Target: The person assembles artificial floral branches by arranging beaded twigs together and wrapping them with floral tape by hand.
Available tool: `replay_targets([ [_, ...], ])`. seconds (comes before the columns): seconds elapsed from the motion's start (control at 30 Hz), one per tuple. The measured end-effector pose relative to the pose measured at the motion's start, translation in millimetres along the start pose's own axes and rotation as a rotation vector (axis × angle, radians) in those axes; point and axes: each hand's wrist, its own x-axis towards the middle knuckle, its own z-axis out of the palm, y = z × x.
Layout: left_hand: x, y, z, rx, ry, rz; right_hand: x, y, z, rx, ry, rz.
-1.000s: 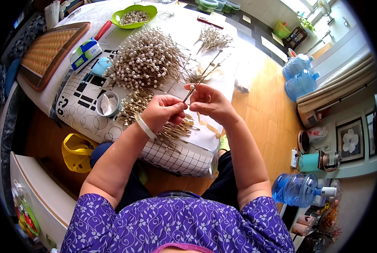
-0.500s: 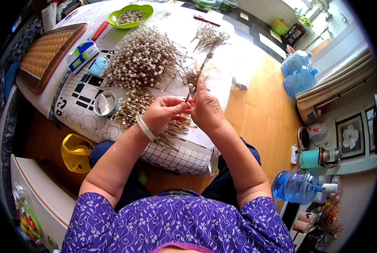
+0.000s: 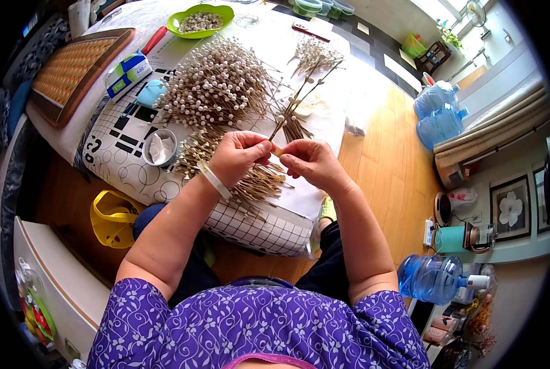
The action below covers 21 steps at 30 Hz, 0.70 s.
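A: Both hands were up over the near part of the counter [image 3: 264, 230], almost fingertip to fingertip! What did the left hand [image 3: 247, 157] have?

B: A dark, thin twig [image 3: 294, 101], pinched at its lower end between thumb and finger. The twig slanted up and away to the right, small knobs along it.

A: And the right hand [image 3: 315, 163]?

B: Pinched too, thumb against finger, on a small tan piece [image 3: 278, 150] right beside the twig's base. Too small to tell what it was!

A: Plenty around them, then?

B: Plenty! Beyond the left hand rose a big pile of white-headed stems [image 3: 219, 86]. A lower heap of pale-tipped stems [image 3: 198, 147] spread out beneath the left wrist. Just past the right hand lay a brown bundle [image 3: 296, 129], and a looser bunch [image 3: 315, 55] sat farther off.

A: Over on the left?

B: A round tub [image 3: 148, 161] with white tissue [image 3: 161, 147] inside, and at the far side a green bowl [image 3: 175, 26] full of pale beads [image 3: 201, 23].
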Motion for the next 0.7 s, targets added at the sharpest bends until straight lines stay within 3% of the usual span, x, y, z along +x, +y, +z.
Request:
replay_targets([
  [0.17, -1.4, 6.2, 5.3, 0.014, 0.018, -0.042, 2.2, 3.7, -3.2, 0.03, 0.022, -0.054],
  [0.23, -2.0, 8.8, 7.5, 0.021, 0.015, -0.067, 2.2, 1.8, -5.9, 0.123, 0.16, -0.028],
  [0.7, -3.4, 10.0, 9.1, 0.016, -0.062, -0.127, 7.3, 1.2, 1.1, 0.298, 0.071, -0.106],
])
